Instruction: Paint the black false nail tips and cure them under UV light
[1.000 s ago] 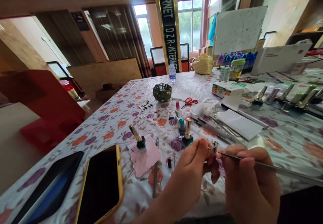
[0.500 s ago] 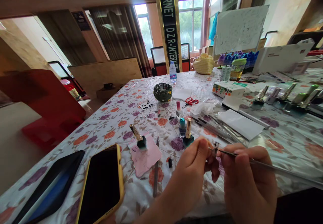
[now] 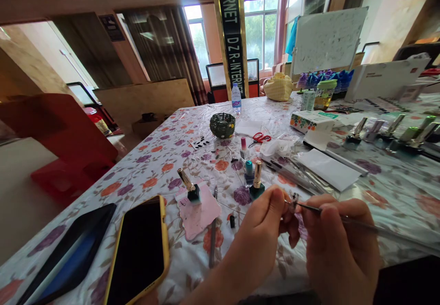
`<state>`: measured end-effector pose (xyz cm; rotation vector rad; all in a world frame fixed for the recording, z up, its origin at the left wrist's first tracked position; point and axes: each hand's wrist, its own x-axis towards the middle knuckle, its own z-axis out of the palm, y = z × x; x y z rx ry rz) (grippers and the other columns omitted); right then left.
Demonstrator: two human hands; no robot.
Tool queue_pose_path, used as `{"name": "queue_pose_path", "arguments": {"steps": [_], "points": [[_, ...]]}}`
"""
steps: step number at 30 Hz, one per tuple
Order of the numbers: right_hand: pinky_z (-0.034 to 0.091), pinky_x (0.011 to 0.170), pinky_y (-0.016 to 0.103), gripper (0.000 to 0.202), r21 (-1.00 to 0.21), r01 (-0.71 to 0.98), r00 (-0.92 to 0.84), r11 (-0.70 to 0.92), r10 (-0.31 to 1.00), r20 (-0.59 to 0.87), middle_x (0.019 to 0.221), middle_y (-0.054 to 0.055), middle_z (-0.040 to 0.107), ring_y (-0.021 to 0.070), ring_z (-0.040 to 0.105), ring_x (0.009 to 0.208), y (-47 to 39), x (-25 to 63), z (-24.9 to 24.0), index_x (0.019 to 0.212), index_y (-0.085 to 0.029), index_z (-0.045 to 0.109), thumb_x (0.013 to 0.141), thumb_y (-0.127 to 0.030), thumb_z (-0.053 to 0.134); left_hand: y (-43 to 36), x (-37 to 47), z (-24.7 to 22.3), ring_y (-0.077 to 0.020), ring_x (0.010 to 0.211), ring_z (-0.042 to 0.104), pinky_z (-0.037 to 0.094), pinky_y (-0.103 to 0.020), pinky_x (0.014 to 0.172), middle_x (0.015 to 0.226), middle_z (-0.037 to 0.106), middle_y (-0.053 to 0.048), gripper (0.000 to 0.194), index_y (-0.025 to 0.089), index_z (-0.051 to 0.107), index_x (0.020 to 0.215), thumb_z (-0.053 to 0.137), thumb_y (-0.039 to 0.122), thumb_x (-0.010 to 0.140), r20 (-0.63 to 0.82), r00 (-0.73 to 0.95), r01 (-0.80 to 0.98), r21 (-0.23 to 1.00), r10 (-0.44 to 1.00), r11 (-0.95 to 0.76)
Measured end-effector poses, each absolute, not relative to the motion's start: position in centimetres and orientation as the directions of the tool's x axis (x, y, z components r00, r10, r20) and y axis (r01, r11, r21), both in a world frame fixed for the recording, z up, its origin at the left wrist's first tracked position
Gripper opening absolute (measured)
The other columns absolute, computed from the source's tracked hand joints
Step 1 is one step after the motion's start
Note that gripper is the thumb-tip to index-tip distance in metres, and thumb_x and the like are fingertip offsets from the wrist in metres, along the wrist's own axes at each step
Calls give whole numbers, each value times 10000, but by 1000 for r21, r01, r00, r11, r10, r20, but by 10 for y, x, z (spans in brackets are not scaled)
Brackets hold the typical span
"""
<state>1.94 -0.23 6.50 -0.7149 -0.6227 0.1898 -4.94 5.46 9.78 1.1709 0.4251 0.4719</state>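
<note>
Between the thumb and finger of my left hand is a small clear piece with dark marks, perhaps a false nail. My right hand grips a fine brush with a long clear handle, its dark tip at the piece. Just beyond my left hand stand a dark green nail polish bottle with a gold cap and a teal-capped bottle. Another gold-capped polish bottle rests on a scalloped pink card, with a thin tool alongside.
A yellow-cased phone and a dark tablet-like device lie at the left. Farther back are a dark woven basket, red scissors and a water bottle. Several polish bottles stand at the right, past white paper.
The brush tip and the small piece have shifted very slightly against each other. Both hands keep nearly the same place and hold.
</note>
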Motion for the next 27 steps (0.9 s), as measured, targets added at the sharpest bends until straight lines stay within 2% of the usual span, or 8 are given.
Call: {"name": "queue_pose_path", "arguments": {"steps": [8, 17, 27], "points": [[446, 470, 159, 121, -644, 65, 802, 762, 344, 488, 652, -32, 576, 65, 509, 510, -2, 19, 67, 764, -211, 537, 815, -107, 500, 56, -47, 94, -88, 568, 395, 350, -242, 563, 666, 393, 19, 348, 174, 409, 707, 399, 495, 842, -75, 830, -127, 939, 552, 319], [457, 436, 166, 134, -629, 24, 809, 777, 355, 469, 691, -26, 605, 81, 557, 562, -3, 18, 66, 764, -202, 536, 822, -96, 478, 56, -48, 95, -86, 557, 400, 345, -248, 571, 646, 407, 22, 344, 177, 409, 710, 364, 482, 862, -72, 834, -113, 948, 547, 298], [458, 454, 164, 117, -647, 54, 821, 761, 334, 462, 708, -18, 623, 82, 569, 597, -4, 19, 63, 752, -195, 536, 810, -98, 507, 55, -49, 95, -86, 574, 405, 344, -250, 582, 650, 406, 22, 327, 169, 413, 721, 356, 451, 876, -54, 826, -117, 957, 560, 265]]}}
